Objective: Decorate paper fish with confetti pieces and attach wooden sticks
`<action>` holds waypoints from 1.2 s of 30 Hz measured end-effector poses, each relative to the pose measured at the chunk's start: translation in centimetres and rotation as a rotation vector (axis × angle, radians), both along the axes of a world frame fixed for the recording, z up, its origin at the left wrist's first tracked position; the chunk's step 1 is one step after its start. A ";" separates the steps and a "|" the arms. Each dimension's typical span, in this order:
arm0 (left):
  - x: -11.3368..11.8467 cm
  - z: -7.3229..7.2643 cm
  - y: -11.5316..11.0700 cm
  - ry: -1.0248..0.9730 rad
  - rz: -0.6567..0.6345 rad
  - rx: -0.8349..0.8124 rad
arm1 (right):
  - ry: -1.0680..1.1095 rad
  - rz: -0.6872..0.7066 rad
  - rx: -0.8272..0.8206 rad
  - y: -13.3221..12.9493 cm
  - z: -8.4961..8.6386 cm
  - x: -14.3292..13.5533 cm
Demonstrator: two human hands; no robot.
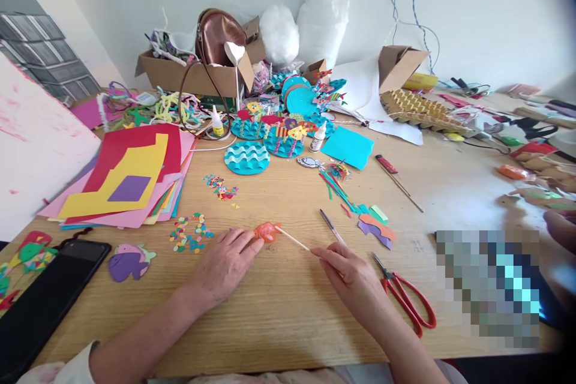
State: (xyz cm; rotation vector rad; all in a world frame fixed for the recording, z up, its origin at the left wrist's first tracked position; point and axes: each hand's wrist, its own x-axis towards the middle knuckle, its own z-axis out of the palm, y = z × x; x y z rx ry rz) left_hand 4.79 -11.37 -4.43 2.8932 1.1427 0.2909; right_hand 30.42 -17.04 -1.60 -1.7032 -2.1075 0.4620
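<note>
The orange fish (pixel 267 231) is on the table (pixel 279 324), between the two hands and just in front of the left hand (pixel 226 267). That hand has its fingers close together, with thumb and forefinger at the fish's left end; whether they pinch it or only press it down, I cannot tell. The right hand (pixel 353 275) pinches a thin pale stick (pixel 292 238) near its near end, the far tip seeming to touch the fish's right end.

To do this well, the left hand should bear down lightly and evenly, since a piece this small could skid or turn under the stick. Thumb and forefinger are best left at the edge, clear of the tip. With so much stick beyond the grip, a pinch nearer the tip would probably steady it. A low slant and a soft touch seem safer than a jab. The pen (pixel 332 227) and red-handled scissors (pixel 390 279) sit close to the right hand, so small finger movements suit better than sweeps.
</note>
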 end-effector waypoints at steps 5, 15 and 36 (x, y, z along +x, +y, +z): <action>0.3 0.2 -0.2 0.023 0.018 0.008 | 0.026 0.028 0.002 -0.2 -0.1 0.1; 0.6 0.0 -0.5 0.056 0.041 0.014 | -0.027 0.104 -0.066 -0.3 -0.9 -0.2; 0.7 0.1 -0.7 0.059 0.060 0.023 | -0.008 0.032 -0.054 -0.3 -1.1 -0.3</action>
